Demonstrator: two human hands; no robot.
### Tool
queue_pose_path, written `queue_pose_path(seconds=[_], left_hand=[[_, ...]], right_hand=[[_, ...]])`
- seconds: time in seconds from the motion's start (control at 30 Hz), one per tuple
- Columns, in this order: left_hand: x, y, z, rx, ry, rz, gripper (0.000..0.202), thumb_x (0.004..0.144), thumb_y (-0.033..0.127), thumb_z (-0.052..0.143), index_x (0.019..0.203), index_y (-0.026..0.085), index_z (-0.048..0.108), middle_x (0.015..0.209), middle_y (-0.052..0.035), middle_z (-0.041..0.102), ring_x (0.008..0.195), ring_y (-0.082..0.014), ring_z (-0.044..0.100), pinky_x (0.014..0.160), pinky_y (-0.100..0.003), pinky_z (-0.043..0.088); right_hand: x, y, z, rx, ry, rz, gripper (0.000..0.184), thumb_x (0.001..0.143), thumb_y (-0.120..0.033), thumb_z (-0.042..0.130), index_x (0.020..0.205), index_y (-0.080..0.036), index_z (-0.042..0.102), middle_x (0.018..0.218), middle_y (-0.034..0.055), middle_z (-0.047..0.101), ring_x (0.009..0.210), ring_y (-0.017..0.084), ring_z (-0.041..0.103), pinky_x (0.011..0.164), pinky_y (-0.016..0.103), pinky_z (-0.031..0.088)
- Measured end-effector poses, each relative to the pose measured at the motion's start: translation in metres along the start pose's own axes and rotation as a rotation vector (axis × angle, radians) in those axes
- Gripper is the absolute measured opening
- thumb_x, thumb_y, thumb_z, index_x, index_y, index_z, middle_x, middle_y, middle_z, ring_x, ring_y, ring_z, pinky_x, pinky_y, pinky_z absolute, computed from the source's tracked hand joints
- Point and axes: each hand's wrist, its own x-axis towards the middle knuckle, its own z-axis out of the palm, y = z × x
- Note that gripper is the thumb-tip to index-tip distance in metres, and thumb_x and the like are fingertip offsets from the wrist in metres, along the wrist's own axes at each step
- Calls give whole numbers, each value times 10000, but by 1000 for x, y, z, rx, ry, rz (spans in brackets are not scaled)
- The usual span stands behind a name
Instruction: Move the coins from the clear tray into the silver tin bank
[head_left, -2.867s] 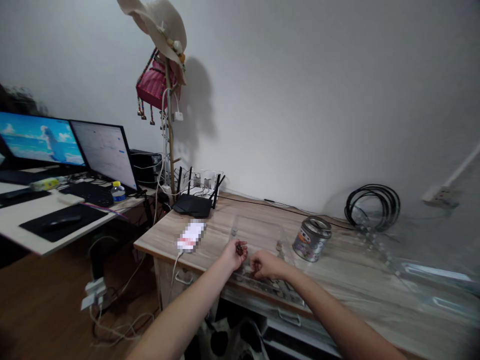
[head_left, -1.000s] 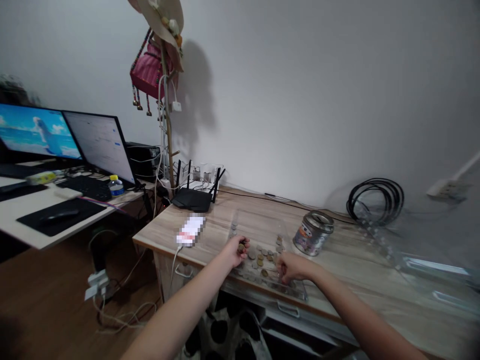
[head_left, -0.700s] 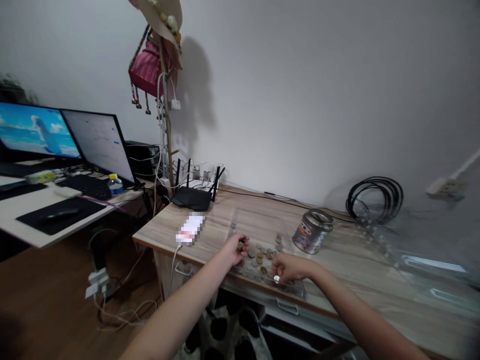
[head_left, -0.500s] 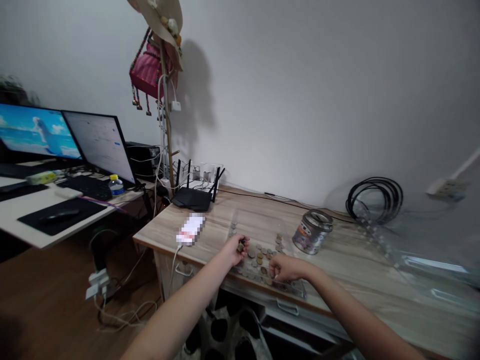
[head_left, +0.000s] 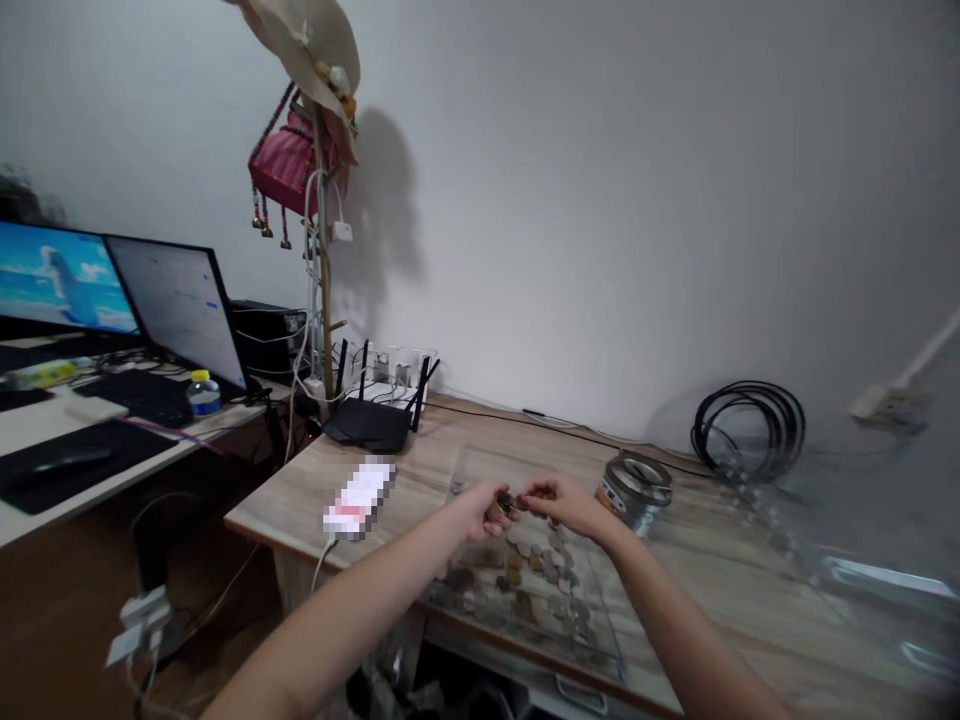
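My left hand (head_left: 486, 514) is cupped, palm up, around a small pile of coins (head_left: 504, 505). From the right, my right hand (head_left: 566, 503) reaches to that pile with thumb and fingers pinched at its edge, on what looks like a coin. Both hands are over a shallow clear plastic tray (head_left: 621, 655), where several silver and brass-coloured loose coins (head_left: 555, 568) lie spread out. Behind my right hand stands a round metal tin (head_left: 637, 485) with a slot in its lid, its front partly hidden by the wrist.
Left of the tray lies a phone (head_left: 360, 498) with a white cable. Farther back stands a black router (head_left: 367, 425). A coil of black cable (head_left: 746, 430) leans on the wall, with clear plastic sheeting (head_left: 877, 580) at the right. Monitors (head_left: 172, 310) stand on the neighbouring desk.
My right hand has risen from the coins in the tray to the pile in my left hand. The view has shifted slightly, so the desk sits lower in it.
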Motion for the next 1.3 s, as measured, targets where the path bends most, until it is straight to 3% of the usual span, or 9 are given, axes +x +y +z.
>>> queue_pose_path(seconds=[0.2, 0.37, 0.53, 0.63, 0.7, 0.83, 1.03, 1.17, 1.3], left_hand=[[41, 30, 13, 92, -73, -42, 306, 789, 371, 401, 590, 141, 438, 454, -5, 428, 315, -15, 227, 333, -123, 24], [46, 47, 5, -23, -139, -27, 285, 808, 304, 346, 577, 147, 403, 472, 5, 393, 313, -11, 200, 326, -113, 16], [43, 48, -5, -62, -175, -37, 283, 821, 297, 331, 609, 135, 427, 487, 18, 371, 328, -9, 194, 334, -109, 38], [42, 42, -5, -61, -48, -32, 259, 819, 248, 301, 619, 137, 422, 485, 24, 368, 328, -14, 207, 335, -114, 51], [42, 38, -3, -26, 45, -10, 224, 808, 185, 295, 634, 137, 429, 483, 31, 368, 326, -15, 219, 338, -118, 58], [42, 36, -1, 121, 135, 112, 164, 789, 156, 363, 660, 137, 462, 494, 43, 378, 329, -10, 244, 351, -137, 58], [41, 34, -4, 283, 18, 193, 162, 745, 323, 515, 747, 162, 530, 500, 73, 348, 336, 1, 194, 382, -162, 42], [38, 33, -2, 338, 20, 252, 205, 751, 378, 501, 714, 176, 488, 478, 85, 318, 335, -8, 181, 385, -171, 44], [37, 30, 2, 433, 36, 294, 258, 771, 407, 453, 652, 178, 446, 471, 83, 318, 324, -16, 181, 370, -181, 52]], right_hand=[[41, 13, -12, -31, 121, -97, 308, 718, -388, 470, 679, -128, 631, 526, 16, 587, 490, 107, 496, 490, 219, 381], [53, 28, -15, -183, 310, -252, 299, 760, -347, 435, 679, -171, 663, 764, 53, 674, 730, 164, 572, 665, 259, 419], [25, 32, -36, -332, 775, -127, 315, 783, -375, 400, 814, -202, 661, 870, 76, 664, 774, 196, 566, 628, 285, 418], [-6, 39, -65, -462, 1101, -10, 311, 768, -372, 409, 851, -186, 645, 820, 88, 656, 721, 193, 560, 641, 294, 410], [-22, 49, -84, -574, 1190, 170, 283, 738, -364, 430, 806, -197, 648, 736, 85, 644, 652, 194, 550, 562, 289, 390], [-35, 69, -104, -589, 1052, 495, 195, 673, -333, 482, 661, -228, 645, 672, 78, 639, 535, 185, 528, 441, 272, 313], [-33, 69, -103, -584, 943, 519, 209, 685, -316, 462, 704, -222, 648, 731, 88, 649, 655, 237, 561, 519, 309, 361], [-23, 54, -85, -694, 1183, 195, 304, 756, -340, 381, 818, -181, 633, 824, 115, 640, 780, 242, 540, 670, 339, 390], [7, 42, -44, -439, 912, -71, 312, 768, -358, 378, 848, -178, 620, 810, 91, 637, 710, 190, 540, 670, 296, 410]])
